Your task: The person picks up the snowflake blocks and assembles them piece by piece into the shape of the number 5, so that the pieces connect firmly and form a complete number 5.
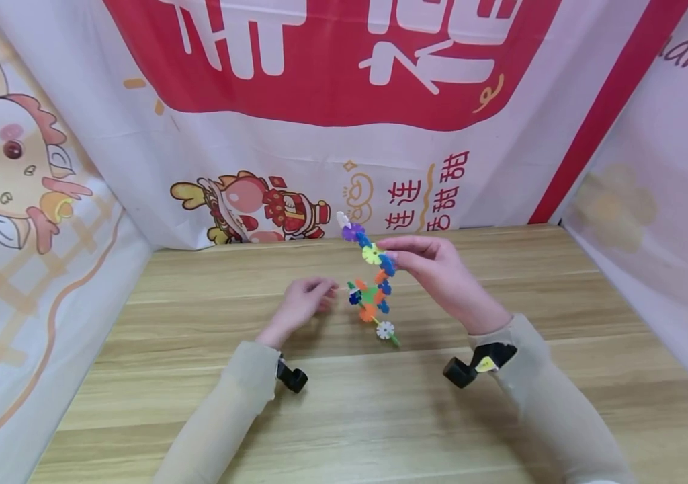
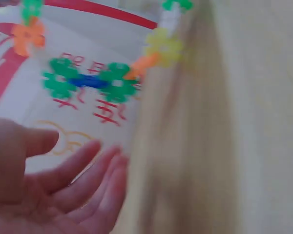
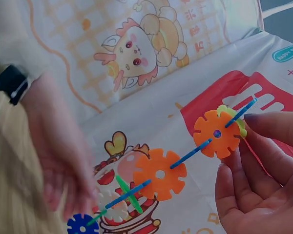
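My right hand [image 1: 441, 275] pinches a linked chain of plastic snowflake discs [image 1: 368, 312] near its upper part and holds it up above the table. Orange, blue, green, yellow, purple and white discs are slotted together edge to edge. Seen from the right wrist, the thumb and index finger of the right hand [image 3: 268, 165] grip the chain by an orange disc [image 3: 217, 134] with a yellowish one behind it. My left hand [image 1: 308, 300] is just left of the chain's lower part, fingers loosely bent and holding nothing. In the left wrist view, green discs [image 2: 118, 82] hang beyond the left hand [image 2: 73, 190], apart from it.
The wood-grain table [image 1: 344, 417] lies beneath both hands. A printed cloth [image 1: 332, 161] with red and white patterns stands behind the table, and patterned cloth sides [image 1: 23, 282] rise at left and right. Both wrists wear small black cameras [image 1: 291, 376].
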A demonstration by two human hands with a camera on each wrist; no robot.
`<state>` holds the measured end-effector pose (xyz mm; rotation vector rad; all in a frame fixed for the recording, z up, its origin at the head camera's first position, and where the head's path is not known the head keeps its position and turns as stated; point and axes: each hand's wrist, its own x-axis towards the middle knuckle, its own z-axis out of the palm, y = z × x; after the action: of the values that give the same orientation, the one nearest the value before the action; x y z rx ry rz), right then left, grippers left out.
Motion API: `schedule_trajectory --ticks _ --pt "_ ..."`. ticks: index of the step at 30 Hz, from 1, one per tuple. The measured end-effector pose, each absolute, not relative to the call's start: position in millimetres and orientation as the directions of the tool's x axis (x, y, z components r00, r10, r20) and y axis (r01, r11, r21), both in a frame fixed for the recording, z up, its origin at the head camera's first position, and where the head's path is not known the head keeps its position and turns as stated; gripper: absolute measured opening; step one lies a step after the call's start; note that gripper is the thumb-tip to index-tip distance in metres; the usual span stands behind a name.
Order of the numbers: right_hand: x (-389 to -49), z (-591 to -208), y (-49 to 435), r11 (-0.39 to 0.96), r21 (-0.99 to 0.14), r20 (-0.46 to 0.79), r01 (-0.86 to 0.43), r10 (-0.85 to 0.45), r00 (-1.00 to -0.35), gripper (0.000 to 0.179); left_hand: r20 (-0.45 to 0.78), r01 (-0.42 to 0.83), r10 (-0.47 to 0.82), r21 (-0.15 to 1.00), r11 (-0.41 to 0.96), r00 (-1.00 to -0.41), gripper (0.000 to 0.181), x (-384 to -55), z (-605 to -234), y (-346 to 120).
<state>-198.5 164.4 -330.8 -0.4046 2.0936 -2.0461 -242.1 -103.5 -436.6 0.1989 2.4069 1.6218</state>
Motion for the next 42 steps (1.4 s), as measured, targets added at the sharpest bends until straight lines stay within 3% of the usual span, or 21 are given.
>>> schedule_trajectory --ticks 4,9,16,24,29,33,36,42 --pt "-198.7 -331.5 159.6 0.044 -0.996 0.066 -0.083 -0.305 -0.950 0.037 0.090 0.127 0.134 0.945 0.303 -0.987 0.034 -232.6 -404.1 -103.7" --pt "-195.1 -329.0 152.7 0.101 -0.988 0.081 -0.117 -0.307 -0.948 0.047 0.294 0.303 0.077 0.936 0.181 -0.953 0.028 -212.3 -362.5 -95.0" --pt "-184.0 -331.7 132.9 0.099 -0.969 0.175 -0.227 -0.372 -0.911 0.063 0.427 0.428 0.063 0.870 0.246 -0.902 0.030 -199.5 -340.7 -81.2" --pt "-175.5 -336.5 118.4 0.110 -0.936 0.263 -0.335 -0.414 -0.872 0.071 0.440 0.420 0.009 0.852 0.312 -0.898 0.019 -204.7 -343.0 -82.1" --pt "-182.8 -344.9 134.9 0.190 -0.913 0.271 -0.361 -0.380 -0.885 0.053 0.416 0.400 -0.006 0.878 0.262 -0.909 0.018 -214.0 -346.4 -86.1" --pt "-196.9 -368.0 164.6 0.322 -0.901 0.203 -0.292 -0.282 -0.938 0.033 0.376 0.367 0.006 0.901 0.231 -0.927 0.017 -220.8 -350.3 -89.8" --pt "-209.6 -393.7 185.2 0.406 -0.893 0.097 -0.193 -0.247 -0.964 0.035 0.338 0.335 0.025 0.916 0.220 -0.941 0.019 -223.9 -351.7 -92.1" --pt "-221.2 -432.2 203.2 0.413 -0.910 -0.138 -0.043 -0.397 -0.907 0.042 0.267 0.273 0.057 0.938 0.214 -0.962 0.022 -231.8 -354.1 -94.3"
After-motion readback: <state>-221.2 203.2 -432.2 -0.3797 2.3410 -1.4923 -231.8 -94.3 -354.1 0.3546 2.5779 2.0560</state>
